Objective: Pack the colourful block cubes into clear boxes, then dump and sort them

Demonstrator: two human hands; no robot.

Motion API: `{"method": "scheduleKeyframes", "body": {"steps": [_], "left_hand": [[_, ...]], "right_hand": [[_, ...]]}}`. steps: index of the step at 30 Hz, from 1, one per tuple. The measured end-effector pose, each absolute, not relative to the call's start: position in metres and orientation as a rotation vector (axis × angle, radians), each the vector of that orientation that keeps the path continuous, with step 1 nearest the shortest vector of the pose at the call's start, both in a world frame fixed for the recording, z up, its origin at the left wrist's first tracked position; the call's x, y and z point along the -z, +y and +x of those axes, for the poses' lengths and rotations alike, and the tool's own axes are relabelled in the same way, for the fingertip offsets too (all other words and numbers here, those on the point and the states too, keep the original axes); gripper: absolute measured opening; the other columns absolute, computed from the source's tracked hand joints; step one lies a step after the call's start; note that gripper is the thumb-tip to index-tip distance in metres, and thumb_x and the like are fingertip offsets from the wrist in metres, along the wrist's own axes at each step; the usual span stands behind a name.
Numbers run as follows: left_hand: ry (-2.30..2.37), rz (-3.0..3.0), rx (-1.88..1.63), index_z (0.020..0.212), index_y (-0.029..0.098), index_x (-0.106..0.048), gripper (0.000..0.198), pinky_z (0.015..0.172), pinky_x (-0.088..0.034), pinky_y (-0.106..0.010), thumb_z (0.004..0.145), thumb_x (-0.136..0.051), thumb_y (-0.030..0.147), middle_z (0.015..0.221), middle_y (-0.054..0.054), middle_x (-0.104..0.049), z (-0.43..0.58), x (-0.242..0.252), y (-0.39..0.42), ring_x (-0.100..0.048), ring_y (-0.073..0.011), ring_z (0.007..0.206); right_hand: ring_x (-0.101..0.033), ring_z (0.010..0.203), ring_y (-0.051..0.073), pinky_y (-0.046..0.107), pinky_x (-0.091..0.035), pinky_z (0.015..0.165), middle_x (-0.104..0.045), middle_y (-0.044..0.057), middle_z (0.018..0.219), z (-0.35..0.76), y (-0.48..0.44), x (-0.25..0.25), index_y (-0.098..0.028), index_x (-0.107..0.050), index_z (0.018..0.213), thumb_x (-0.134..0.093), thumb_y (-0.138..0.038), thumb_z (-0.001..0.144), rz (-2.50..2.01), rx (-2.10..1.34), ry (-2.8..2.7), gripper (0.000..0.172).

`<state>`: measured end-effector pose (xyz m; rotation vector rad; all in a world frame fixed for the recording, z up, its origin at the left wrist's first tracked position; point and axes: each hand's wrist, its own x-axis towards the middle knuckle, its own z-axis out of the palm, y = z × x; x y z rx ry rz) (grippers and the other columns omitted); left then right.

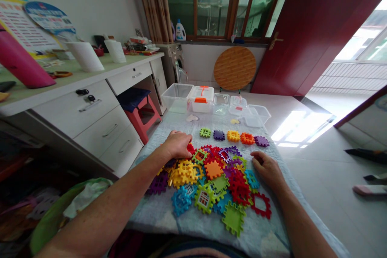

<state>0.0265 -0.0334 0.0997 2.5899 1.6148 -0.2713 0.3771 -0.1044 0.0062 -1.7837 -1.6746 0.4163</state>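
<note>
A heap of plastic interlocking building tiles (214, 169) in red, yellow, blue, green, orange and purple lies before me, some with window-like frames. My left hand (178, 144) is at the heap's back left edge, fingers curled down on a red building tile (190, 150); its fingertips are partly hidden. On the right side, my right hand (266, 166) rests beside the heap, fingers loosely bent and apart, holding nothing. Behind the heap runs a row of single tiles: green (205, 132), dark purple (219, 135), yellow (233, 136), orange (247, 138) and purple (261, 141).
A pale blue patterned cloth (157, 213) covers the table. Along its far end stand a clear plastic bin (178, 96), a lidded box with an orange latch (202, 100) and smaller clear containers (256, 115). A red stool (140, 113) and white drawers (102, 125) are at the left.
</note>
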Motion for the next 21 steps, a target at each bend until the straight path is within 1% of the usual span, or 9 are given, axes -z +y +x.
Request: {"method": "scheduleKeyframes", "body": {"steps": [4, 9, 12, 15, 18, 21], "left_hand": [[1.603, 2.580, 0.380, 0.095, 0.020, -0.069, 0.041, 0.084, -0.044, -0.040, 0.063, -0.069, 0.046, 0.101, -0.012, -0.073, 0.030, -0.100, -0.031, -0.065, -0.0323, 0.098], [1.505, 2.561, 0.377, 0.100, 0.020, -0.069, 0.048, 0.086, -0.044, -0.039, 0.060, -0.073, 0.046, 0.103, -0.011, -0.072, 0.028, -0.103, -0.023, -0.063, -0.0317, 0.099], [1.478, 2.579, 0.286, 0.105, 0.019, -0.069, 0.052, 0.090, -0.043, -0.039, 0.060, -0.075, 0.044, 0.105, -0.011, -0.070, 0.023, -0.110, -0.010, -0.062, -0.0314, 0.102], [1.446, 2.614, 0.135, 0.103, 0.019, -0.070, 0.047, 0.091, -0.043, -0.037, 0.064, -0.074, 0.044, 0.103, -0.010, -0.069, 0.017, -0.115, 0.012, -0.060, -0.0298, 0.102], [1.410, 2.589, -0.006, 0.099, 0.018, -0.071, 0.037, 0.089, -0.044, -0.032, 0.066, -0.073, 0.036, 0.096, -0.007, -0.068, 0.014, -0.107, 0.039, -0.061, -0.0262, 0.099], [1.404, 2.539, -0.099, 0.098, 0.018, -0.070, 0.036, 0.091, -0.045, -0.032, 0.064, -0.073, 0.027, 0.098, -0.005, -0.066, 0.015, -0.086, 0.062, -0.060, -0.0244, 0.099]], "right_hand": [[-0.064, 0.071, 0.022, 0.035, -0.049, 0.071, -0.071, 0.006, 0.078, 0.376, -0.104, -0.008, -0.017, -0.069, 0.094, -0.046, -0.042, 0.076, -1.797, -0.411, -1.671, 0.039], [-0.064, 0.070, 0.021, 0.034, -0.048, 0.069, -0.070, 0.005, 0.076, 0.376, -0.104, -0.008, -0.018, -0.069, 0.094, -0.046, -0.042, 0.076, -1.791, -0.411, -1.662, 0.038], [-0.063, 0.069, 0.021, 0.034, -0.048, 0.069, -0.070, 0.004, 0.076, 0.377, -0.104, -0.006, -0.018, -0.069, 0.094, -0.047, -0.042, 0.076, -1.776, -0.422, -1.661, 0.037], [-0.063, 0.068, 0.021, 0.034, -0.048, 0.068, -0.069, 0.004, 0.073, 0.377, -0.104, -0.005, -0.018, -0.068, 0.094, -0.047, -0.042, 0.077, -1.772, -0.442, -1.657, 0.036], [-0.063, 0.068, 0.021, 0.034, -0.048, 0.068, -0.069, 0.003, 0.073, 0.377, -0.105, -0.006, -0.019, -0.068, 0.093, -0.048, -0.041, 0.077, -1.767, -0.448, -1.651, 0.034], [-0.063, 0.069, 0.021, 0.034, -0.048, 0.068, -0.069, 0.003, 0.074, 0.376, -0.105, -0.006, -0.020, -0.067, 0.093, -0.047, -0.041, 0.077, -1.769, -0.441, -1.649, 0.033]]}}
